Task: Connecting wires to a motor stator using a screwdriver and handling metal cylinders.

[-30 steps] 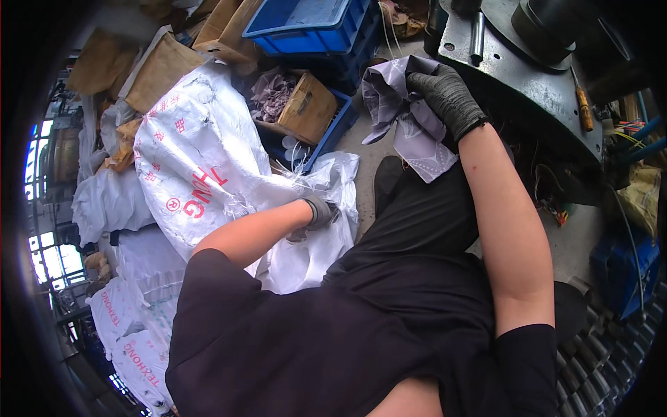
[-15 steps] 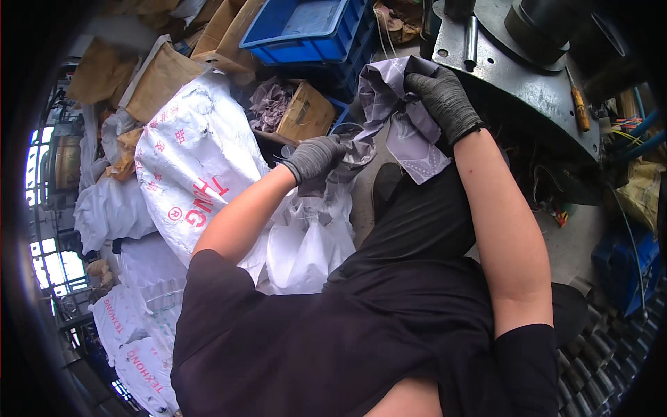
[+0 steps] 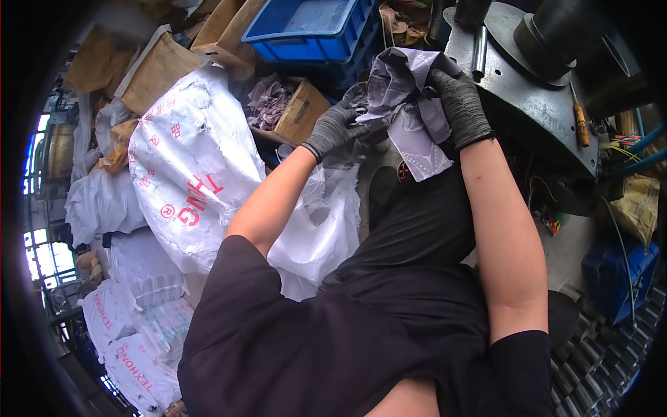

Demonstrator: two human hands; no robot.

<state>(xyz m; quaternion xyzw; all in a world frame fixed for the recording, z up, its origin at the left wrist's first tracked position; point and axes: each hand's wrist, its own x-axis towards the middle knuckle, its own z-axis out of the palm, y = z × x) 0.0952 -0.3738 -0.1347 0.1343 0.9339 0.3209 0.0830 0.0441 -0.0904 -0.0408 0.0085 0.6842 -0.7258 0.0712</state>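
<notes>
Both my hands wear dark grey knit gloves. A crumpled greyish-purple patterned cloth [image 3: 403, 87] hangs between them in front of me, one flap drooping over my knee. My right hand [image 3: 455, 101] is closed on the cloth's right side. My left hand [image 3: 335, 128] closes on the cloth's left part, its fingers partly hidden. Below my left forearm lies a large white woven sack [image 3: 198, 160] with red print. Beyond that hand, a wooden box [image 3: 303, 111] stands beside more crumpled purple cloth [image 3: 269, 103].
Stacked blue crates [image 3: 306, 35] stand ahead. To the right is a heavy metal machine plate [image 3: 528, 97] with a yellow-handled tool [image 3: 581, 124] at its edge. White printed sacks [image 3: 139, 361] pile at lower left. Another blue crate [image 3: 618, 278] and rows of metal parts [image 3: 604, 347] lie at lower right.
My left hand has moved up and right, close to my right hand, bringing the cloth together into a tighter bunch. The right hand has shifted slightly right.
</notes>
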